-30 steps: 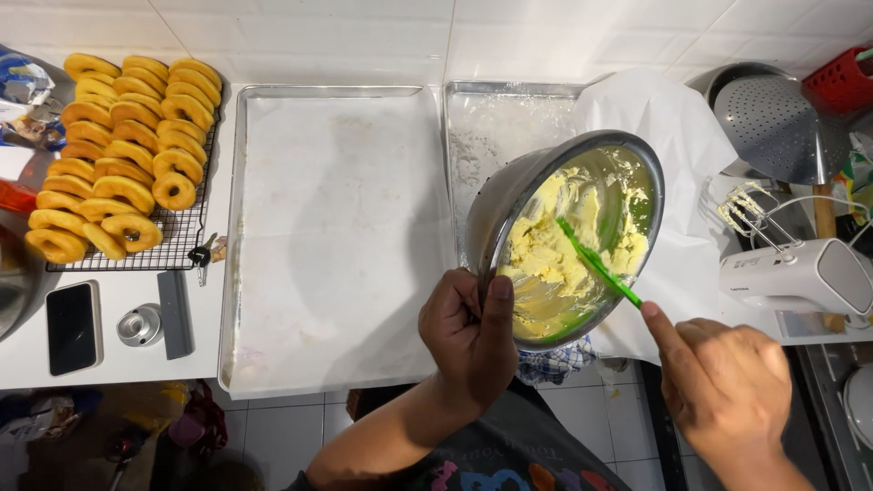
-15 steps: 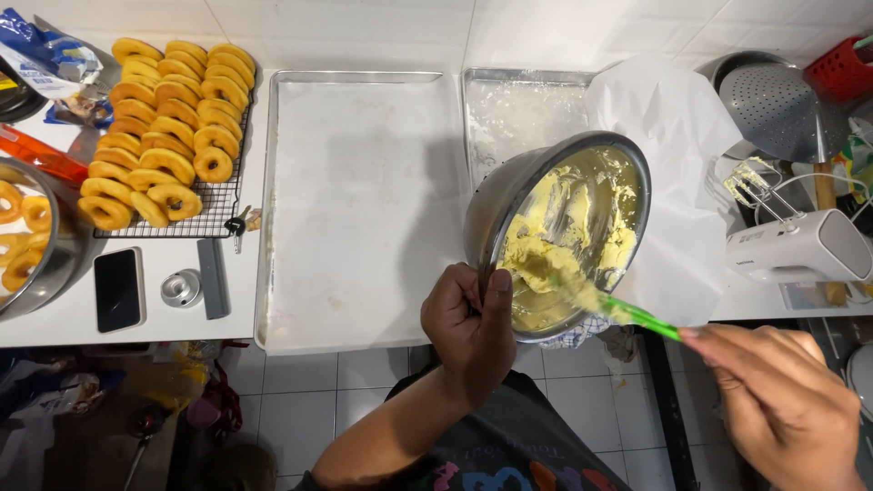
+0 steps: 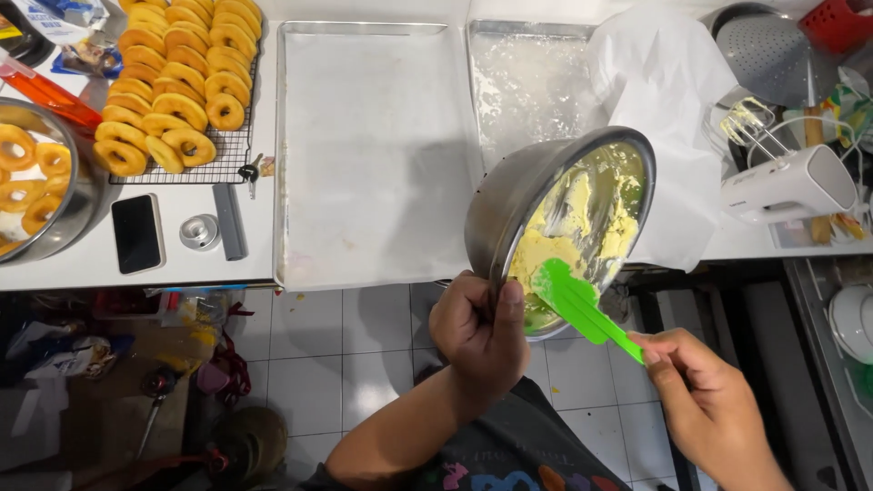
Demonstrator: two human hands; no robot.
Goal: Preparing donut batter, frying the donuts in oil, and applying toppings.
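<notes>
My left hand (image 3: 480, 332) grips the near rim of a steel mixing bowl (image 3: 518, 205), which is tilted toward me and holds pale yellow batter (image 3: 555, 245). My right hand (image 3: 714, 409) holds the handle of a green spatula (image 3: 582, 305) whose blade lies at the bowl's lower rim, touching the batter. The bowl hangs past the white counter's front edge, over the tiled floor.
A large paper-lined baking tray (image 3: 373, 155) and a floured tray (image 3: 527, 82) lie on the counter. Fried doughnuts sit on a wire rack (image 3: 182, 91) and in a steel bowl (image 3: 36, 182) at left. A phone (image 3: 138, 233) and a white hand mixer (image 3: 787, 182) are nearby.
The bowl has tilted further toward me and come closer. The spatula blade slid from the middle of the batter down to the lower rim, my right hand drawing back.
</notes>
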